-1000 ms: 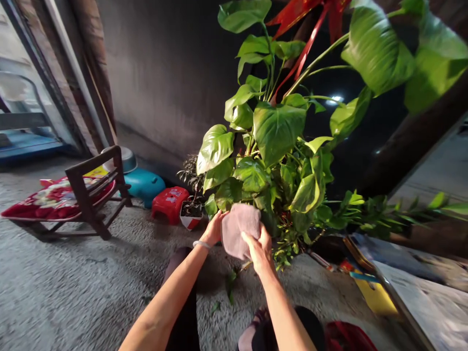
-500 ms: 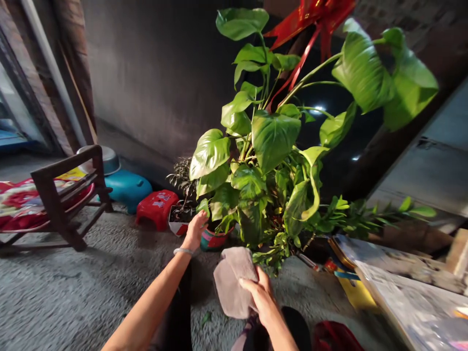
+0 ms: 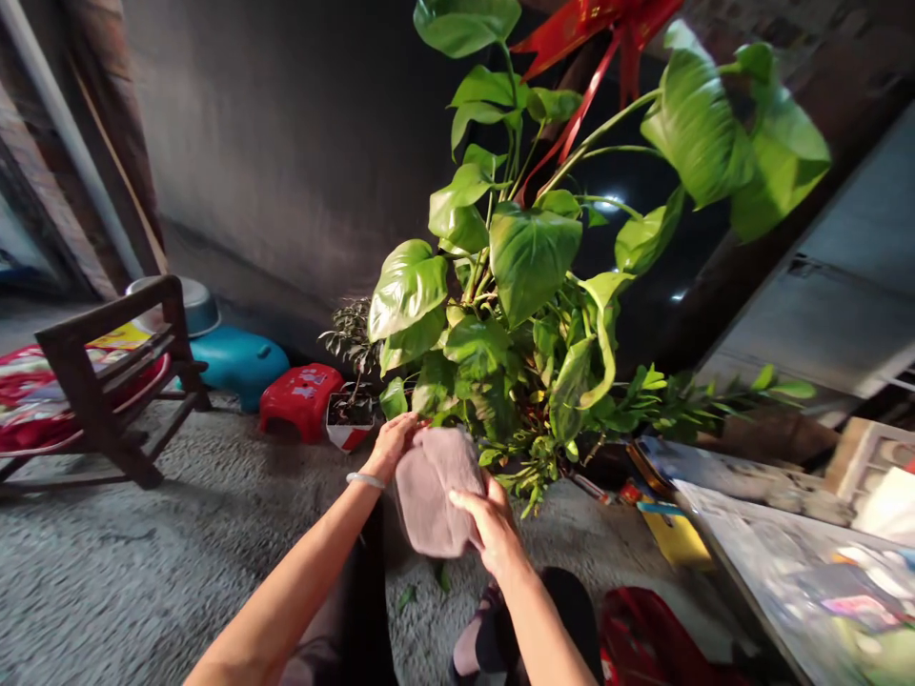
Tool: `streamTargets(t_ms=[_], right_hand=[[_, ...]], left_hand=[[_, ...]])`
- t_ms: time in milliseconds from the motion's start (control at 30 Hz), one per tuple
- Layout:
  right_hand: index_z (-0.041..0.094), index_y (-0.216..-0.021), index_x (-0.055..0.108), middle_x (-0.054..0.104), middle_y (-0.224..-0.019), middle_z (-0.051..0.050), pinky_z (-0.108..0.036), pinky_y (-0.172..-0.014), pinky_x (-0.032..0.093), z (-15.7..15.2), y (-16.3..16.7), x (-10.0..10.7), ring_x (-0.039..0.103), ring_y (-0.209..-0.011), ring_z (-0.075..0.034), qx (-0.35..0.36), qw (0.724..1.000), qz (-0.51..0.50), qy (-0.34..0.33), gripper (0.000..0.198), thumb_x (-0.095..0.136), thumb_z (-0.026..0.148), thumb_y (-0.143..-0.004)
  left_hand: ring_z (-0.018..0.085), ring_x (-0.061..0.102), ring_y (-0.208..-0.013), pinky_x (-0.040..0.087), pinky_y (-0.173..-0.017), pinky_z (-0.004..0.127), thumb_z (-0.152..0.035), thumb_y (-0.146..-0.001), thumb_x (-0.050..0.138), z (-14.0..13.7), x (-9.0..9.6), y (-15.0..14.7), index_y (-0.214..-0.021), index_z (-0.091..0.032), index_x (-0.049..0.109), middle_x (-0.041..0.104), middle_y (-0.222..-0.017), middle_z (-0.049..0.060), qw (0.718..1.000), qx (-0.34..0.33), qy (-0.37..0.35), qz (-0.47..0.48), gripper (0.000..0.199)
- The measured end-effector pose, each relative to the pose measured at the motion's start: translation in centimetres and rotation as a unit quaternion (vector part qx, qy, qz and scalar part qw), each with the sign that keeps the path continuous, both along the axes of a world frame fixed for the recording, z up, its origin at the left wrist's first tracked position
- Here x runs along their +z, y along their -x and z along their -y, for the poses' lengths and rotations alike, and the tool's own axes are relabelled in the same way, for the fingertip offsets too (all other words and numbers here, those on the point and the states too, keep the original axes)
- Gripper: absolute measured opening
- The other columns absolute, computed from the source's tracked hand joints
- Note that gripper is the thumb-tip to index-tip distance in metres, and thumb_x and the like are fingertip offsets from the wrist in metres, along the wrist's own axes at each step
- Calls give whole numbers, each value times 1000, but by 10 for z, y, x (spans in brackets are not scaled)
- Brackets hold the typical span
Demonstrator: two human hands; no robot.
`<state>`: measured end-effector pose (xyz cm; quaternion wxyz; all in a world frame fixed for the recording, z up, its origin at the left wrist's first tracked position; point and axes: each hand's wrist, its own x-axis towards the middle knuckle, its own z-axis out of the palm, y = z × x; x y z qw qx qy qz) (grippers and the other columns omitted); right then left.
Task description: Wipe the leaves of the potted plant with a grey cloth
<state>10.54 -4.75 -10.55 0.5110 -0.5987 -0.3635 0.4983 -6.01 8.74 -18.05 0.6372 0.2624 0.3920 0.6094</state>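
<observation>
1. One head-worn view looks forward and down from above.
2. Near it, low in the middle, come the left hand (image 3: pixel 393 446) and right hand (image 3: pixel 495 532).
3. Beyond stand the plant (image 3: pixel 533 255) and wall (image 3: pixel 278 143); floor (image 3: pixel 143 562) fills the lower left.

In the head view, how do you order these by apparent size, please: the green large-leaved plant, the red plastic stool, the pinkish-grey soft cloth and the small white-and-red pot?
Largest to smallest, as they look:
Green large-leaved plant
Pinkish-grey cloth
Red plastic stool
White-and-red pot
The cloth is nearer the camera, so real sizes may differ.
</observation>
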Motion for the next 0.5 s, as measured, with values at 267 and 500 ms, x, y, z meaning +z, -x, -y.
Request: streamTargets(t_ms=[267,500], right_hand=[[24,-122,77,84,-114,-8,-36,-87,62,87,-67,13,78,-107,-30,-50,998,11,36,62,85,41,-63],[28,-118,81,81,-127,-11,-44,-98,60,106,-115,11,74,-122,-38,-67,995,72,2,60,83,48,-61]], left_hand=[[23,76,-76,57,-76,35,-35,-65,93,41,19,-21,-90,-15,79,84,-94,14,992,-115,37,-41,34],[23,71,-75,54,-74,32,-39,-70,88,36,85,-51,-87,-18,84,80,-83,9,951,-57,-200,-227,27]])
